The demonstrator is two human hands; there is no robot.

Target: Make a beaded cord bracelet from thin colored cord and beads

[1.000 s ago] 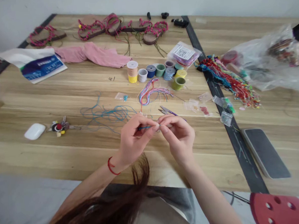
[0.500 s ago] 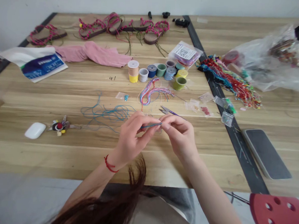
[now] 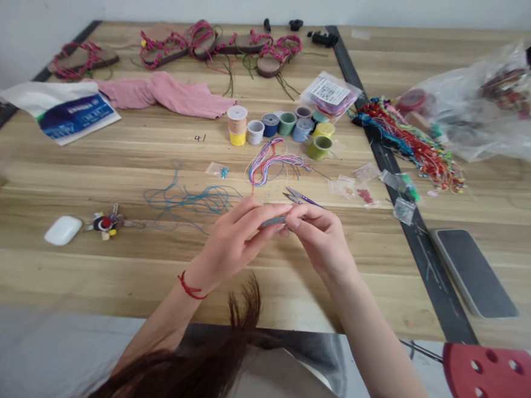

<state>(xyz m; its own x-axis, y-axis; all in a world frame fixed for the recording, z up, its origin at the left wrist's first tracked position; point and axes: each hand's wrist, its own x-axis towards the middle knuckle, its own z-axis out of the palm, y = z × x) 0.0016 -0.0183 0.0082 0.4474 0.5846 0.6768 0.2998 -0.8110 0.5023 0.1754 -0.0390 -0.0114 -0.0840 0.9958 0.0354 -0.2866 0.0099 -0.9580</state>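
Blue-green thread [image 3: 274, 221] runs between my two hands above the table. My left hand [image 3: 238, 237], with a red string bracelet [image 3: 191, 287] on its wrist, is closed on the thread. The fingertips of my right hand [image 3: 319, 234] pinch the same thread, touching or nearly touching the left fingertips. Loose blue threads [image 3: 193, 198] trail over the table to the left of my hands. Small scissors [image 3: 304, 197] lie just beyond my right hand. A bundle of pink, white and blue threads [image 3: 263, 163] rests farther back.
Several thread spools [image 3: 286, 123] stand behind the bundle. On the right lie a phone [image 3: 475, 272], colourful cords [image 3: 416, 146] and small bags [image 3: 366, 196]. A white case [image 3: 63, 230] and a keychain [image 3: 106, 224] are at left; corded sandals [image 3: 164, 51] lie at the back.
My left hand and wrist have shifted slightly left, and its fingers lie flatter over the thread. My right hand has barely moved and still pinches.
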